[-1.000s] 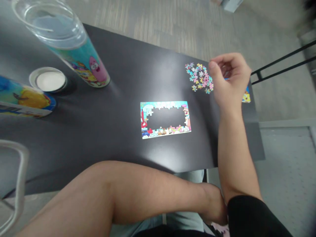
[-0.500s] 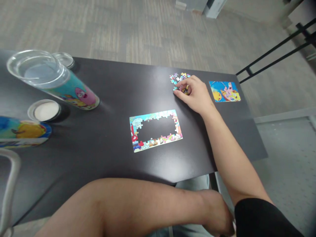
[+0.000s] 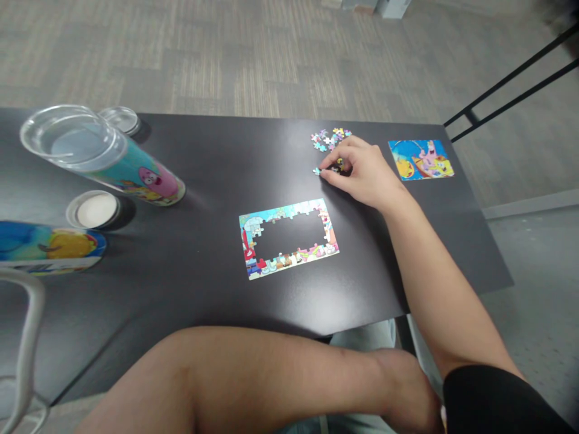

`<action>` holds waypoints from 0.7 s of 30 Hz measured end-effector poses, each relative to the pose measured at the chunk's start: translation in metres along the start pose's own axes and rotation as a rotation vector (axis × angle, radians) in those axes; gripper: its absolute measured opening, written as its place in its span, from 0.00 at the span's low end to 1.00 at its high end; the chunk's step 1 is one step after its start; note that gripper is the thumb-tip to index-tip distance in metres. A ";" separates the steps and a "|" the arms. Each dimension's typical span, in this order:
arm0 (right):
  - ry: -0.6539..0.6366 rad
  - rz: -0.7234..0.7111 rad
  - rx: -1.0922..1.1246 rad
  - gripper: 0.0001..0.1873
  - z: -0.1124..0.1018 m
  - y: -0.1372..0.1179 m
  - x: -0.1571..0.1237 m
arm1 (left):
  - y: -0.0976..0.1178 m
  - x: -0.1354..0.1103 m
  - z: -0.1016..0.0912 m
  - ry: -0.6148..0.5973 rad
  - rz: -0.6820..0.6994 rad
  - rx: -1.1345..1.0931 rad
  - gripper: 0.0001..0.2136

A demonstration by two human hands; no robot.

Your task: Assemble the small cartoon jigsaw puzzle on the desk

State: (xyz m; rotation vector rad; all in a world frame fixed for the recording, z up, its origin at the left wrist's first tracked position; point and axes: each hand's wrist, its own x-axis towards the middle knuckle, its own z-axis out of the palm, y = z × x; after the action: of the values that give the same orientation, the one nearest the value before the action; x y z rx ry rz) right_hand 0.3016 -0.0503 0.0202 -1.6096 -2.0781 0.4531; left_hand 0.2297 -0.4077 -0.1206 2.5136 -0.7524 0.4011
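My right hand (image 3: 359, 172) is closed, thumb and forefinger pinching a small light-blue puzzle piece (image 3: 317, 172) just above the dark table or on it; I cannot tell which. Beyond the fingers lies a heap of loose puzzle pieces (image 3: 326, 140), and some more show under the palm. Closer to me sits a puzzle border (image 3: 289, 209), joined all round with a bare middle. My left forearm crosses in front of my body, and its hand (image 3: 414, 386) rests low by my right sleeve, fingers hidden.
A picture card (image 3: 421, 160) lies at the right end of the dark table (image 3: 203, 241). On the left stand an uncapped clear-topped cartoon tube (image 3: 136, 172), a second cartoon tube (image 3: 54, 244) and two round lids (image 3: 120, 120). A white curved tube (image 3: 29, 337) rises at lower left.
My right fingers have drawn slightly back from the heap, and a light-blue piece now shows at their tips. The view has shifted a little. The puzzle border stays put.
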 end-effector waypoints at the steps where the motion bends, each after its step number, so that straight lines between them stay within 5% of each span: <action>1: -0.019 -0.004 -0.002 0.05 -0.001 0.000 0.000 | 0.000 0.000 0.001 -0.003 -0.011 -0.001 0.17; 21: -0.051 0.048 0.055 0.11 -0.005 -0.005 -0.004 | 0.005 0.001 -0.007 -0.093 -0.003 -0.022 0.12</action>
State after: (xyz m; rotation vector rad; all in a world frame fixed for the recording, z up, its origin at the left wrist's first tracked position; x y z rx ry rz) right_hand 0.3008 -0.0561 0.0263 -1.6357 -2.0493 0.5686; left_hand 0.2270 -0.4082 -0.1126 2.5271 -0.7835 0.2744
